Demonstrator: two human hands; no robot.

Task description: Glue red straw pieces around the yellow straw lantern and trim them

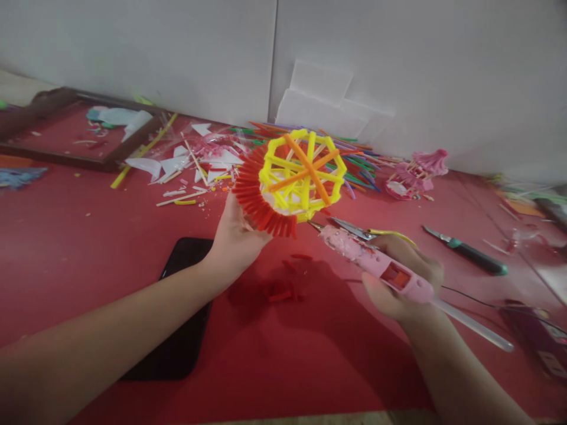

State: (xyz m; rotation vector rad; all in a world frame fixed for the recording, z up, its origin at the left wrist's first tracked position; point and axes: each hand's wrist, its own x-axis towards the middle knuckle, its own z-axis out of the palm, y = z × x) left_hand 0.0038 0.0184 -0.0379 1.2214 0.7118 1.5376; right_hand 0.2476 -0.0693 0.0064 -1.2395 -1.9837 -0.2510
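Note:
My left hand (237,242) grips a pipe-cleaner model (305,174) from below and its left side. The model has a yellow spoked frame with two crossed orange strips and a fringe of short red pieces along its left and lower edge. In my right hand (403,277) is a pink hot glue gun (372,260), a clear glue stick (473,324) poking out of its back end. The gun's nozzle points at the model's lower rim, very close to it; contact is hard to tell. Under the model, short red pipe-cleaner pieces (281,294) lie on the red table.
A black phone (177,348) lies beneath my left forearm. Scissors (352,228) lie behind the glue gun, a green-black knife (478,257) to the right. Coloured pipe cleaners (363,171), a pink model (416,171), scraps (177,165) and a dark frame (101,159) line the back.

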